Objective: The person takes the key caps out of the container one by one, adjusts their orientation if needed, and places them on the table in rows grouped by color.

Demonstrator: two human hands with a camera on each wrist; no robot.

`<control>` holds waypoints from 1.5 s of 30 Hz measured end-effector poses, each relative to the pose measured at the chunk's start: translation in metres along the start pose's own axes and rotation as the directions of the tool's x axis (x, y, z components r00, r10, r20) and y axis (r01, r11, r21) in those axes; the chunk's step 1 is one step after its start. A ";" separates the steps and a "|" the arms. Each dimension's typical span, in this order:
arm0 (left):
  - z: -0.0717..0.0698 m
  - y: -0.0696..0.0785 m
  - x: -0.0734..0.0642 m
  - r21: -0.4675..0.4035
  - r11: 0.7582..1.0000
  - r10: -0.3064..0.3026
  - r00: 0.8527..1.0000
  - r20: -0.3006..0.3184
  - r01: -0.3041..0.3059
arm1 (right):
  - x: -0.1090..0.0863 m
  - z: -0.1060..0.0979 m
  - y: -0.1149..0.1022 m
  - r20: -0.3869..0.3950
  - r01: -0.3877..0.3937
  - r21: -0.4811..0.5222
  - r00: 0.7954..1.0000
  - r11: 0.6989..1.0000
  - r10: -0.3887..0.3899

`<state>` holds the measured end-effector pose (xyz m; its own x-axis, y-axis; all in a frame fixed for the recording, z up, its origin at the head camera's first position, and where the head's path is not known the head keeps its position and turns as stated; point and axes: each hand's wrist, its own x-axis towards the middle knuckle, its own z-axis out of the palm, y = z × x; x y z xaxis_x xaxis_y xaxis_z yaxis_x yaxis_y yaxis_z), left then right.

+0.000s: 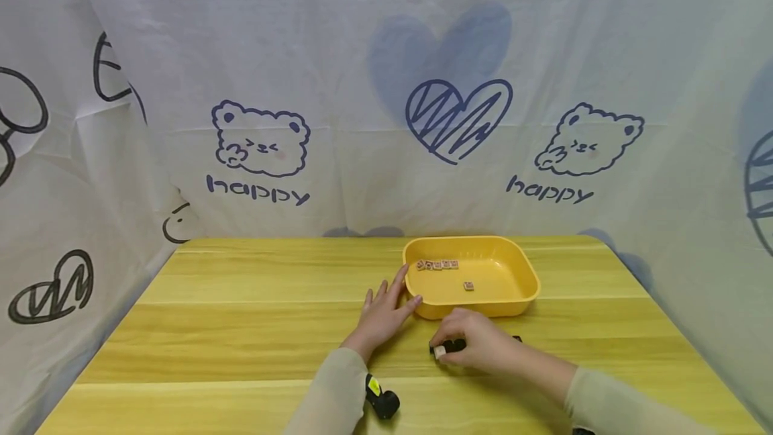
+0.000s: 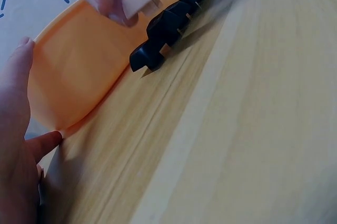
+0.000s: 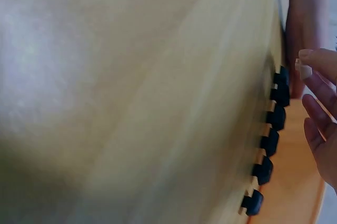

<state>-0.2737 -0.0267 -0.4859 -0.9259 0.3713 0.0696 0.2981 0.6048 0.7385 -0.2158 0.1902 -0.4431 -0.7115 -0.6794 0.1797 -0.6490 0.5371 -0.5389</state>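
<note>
My right hand (image 1: 480, 344) pinches a small pale block (image 2: 139, 3) between thumb and fingertips, just in front of the yellow tray (image 1: 504, 274). A small stub shows on the block's side in the left wrist view. Below and beside it, a row of black pieces (image 3: 276, 117) with pale undersides stands on the table along the tray's front wall; my right hand hides most of that row in the head view. At the tray's front left corner rests my left hand (image 1: 382, 319), fingers spread and fairly straight, touching the rim and outer wall.
Inside the tray, several small printed tiles (image 1: 445, 264) line up by the back left, and one tile (image 1: 468, 286) lies apart near the front. A black device with a yellow label (image 1: 382, 400) sits by my left sleeve. A printed cloth (image 1: 362, 173) hangs behind the wooden table (image 1: 241, 341).
</note>
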 end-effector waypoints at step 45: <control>0.000 0.000 0.000 0.008 1.000 0.004 1.000 -0.007 -0.004 | -0.004 0.025 0.003 -0.094 0.072 -0.189 0.991 0.979 -0.091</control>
<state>-0.2738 -0.0267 -0.4863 -0.9263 0.3687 0.0775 0.3037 0.6093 0.7325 -0.2085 0.1820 -0.4664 -0.6716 -0.6754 0.3046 -0.7378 0.5717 -0.3589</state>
